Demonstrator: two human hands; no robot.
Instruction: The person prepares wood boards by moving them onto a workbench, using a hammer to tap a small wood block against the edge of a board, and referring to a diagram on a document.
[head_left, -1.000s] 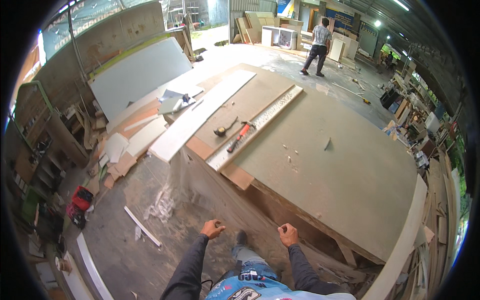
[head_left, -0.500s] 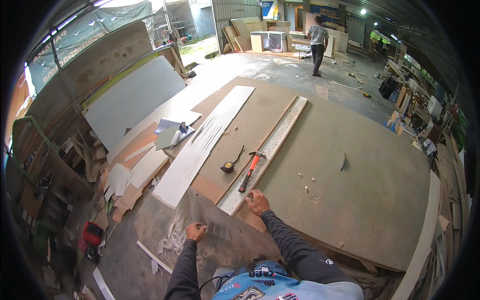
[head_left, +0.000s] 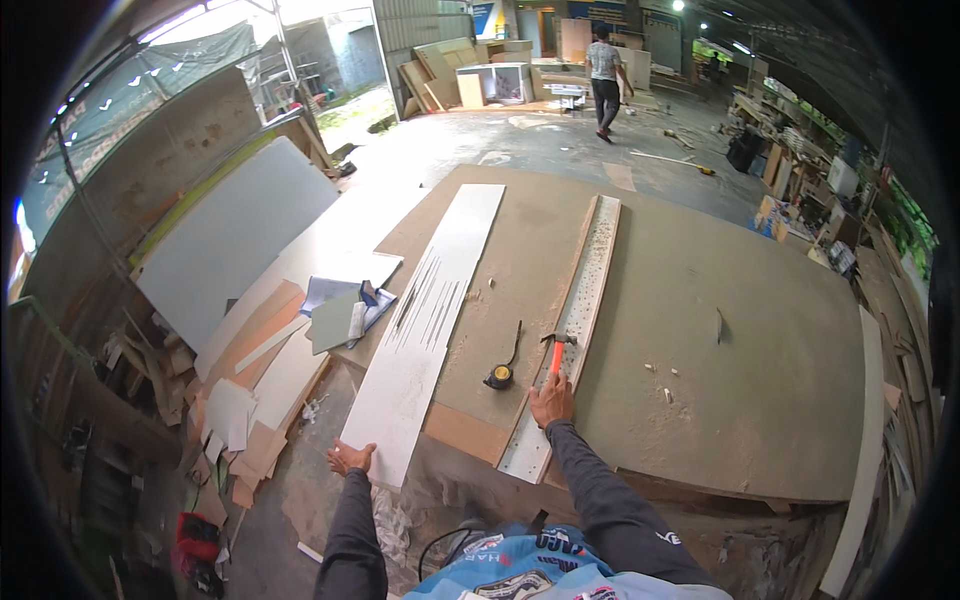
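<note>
My right hand (head_left: 553,402) is closed round the handle of a claw hammer (head_left: 557,357), whose orange-red shaft and dark head show beyond the fingers. Beneath the hammer lies a long narrow white panel (head_left: 578,310) with brown strips along its edges and dark specks on its face. My left hand (head_left: 350,457), fingers spread, rests at the near left edge of a long white board (head_left: 387,420) cut with several thin dark slits. Between board and panel a black and yellow tape measure (head_left: 499,376) lies with a dark strip sticking out.
A large brown sheet (head_left: 700,400) forms the worktop, with small white bits and a thin dark piece (head_left: 719,325) at right. Offcuts (head_left: 270,380) pile up at left, beside a grey-green pad (head_left: 335,322). Another person (head_left: 605,80) is on the far floor, near cabinets (head_left: 495,84).
My right hand has moved from the panel's near end onto the hammer's handle. My left hand has gone from the air to the white board's edge. The view has shifted.
</note>
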